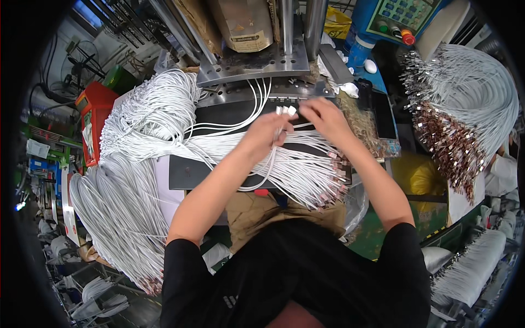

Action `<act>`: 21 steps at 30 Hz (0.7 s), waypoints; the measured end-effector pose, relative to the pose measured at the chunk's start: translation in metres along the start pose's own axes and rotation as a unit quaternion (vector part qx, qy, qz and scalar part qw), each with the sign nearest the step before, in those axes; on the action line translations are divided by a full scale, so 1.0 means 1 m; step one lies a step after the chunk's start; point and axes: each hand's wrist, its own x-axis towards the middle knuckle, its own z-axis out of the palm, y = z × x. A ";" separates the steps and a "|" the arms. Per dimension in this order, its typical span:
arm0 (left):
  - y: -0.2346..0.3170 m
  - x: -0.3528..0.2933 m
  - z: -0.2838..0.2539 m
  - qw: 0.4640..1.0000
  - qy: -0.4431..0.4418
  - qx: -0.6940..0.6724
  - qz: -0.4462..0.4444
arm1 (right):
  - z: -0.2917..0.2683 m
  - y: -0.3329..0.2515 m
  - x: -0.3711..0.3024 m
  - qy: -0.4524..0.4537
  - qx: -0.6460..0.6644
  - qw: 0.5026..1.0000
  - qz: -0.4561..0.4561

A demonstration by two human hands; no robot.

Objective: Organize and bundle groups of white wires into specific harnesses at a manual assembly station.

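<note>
Standing at the far left is a red box (90,123). Just right of it, toward the viewer, a thick hank of grey-white cables (117,202) drapes downward, and behind that a coiled heap of white cables (147,106) is piled, perhaps bunched there so its loops stay clear of the hands.

In the middle, a metal press (251,68) with upright posts stands along the far side of a dark counter (183,172). Across this counter lies a fanned bundle of white cables (292,167), its tipped ends pointing right, probably laid that way to keep them aligned and within easy reach.

Above the bundle, the left hand (262,131) pinches about 3 small white connectors (286,110) between its fingers, raised in front of the press. They seem to be held side by side, likely to keep them level. Just right of them, the right hand (327,119) bends inward, thumb and fingertips close together; blur hides whether they grip anything.

Farther right, a dark, flat, phone-like slab (384,115) lies beyond the right wrist, with a control panel (402,22) with coloured buttons behind it. At the far right, a large looped hank (481,104) has its copper-coloured ends gathered on 1 side, presumably to prevent tangling.
</note>
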 end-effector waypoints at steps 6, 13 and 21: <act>-0.001 0.028 -0.027 0.985 0.043 -0.164 -0.021 | -0.011 0.024 0.007 -0.064 -0.303 0.951 0.010; -0.018 0.034 -0.028 0.992 0.055 -0.108 -0.027 | 0.000 0.049 0.034 0.076 -0.406 0.899 -0.145; -0.015 0.036 -0.019 0.997 0.031 -0.014 -0.066 | -0.015 0.049 0.030 -0.016 0.146 0.977 0.155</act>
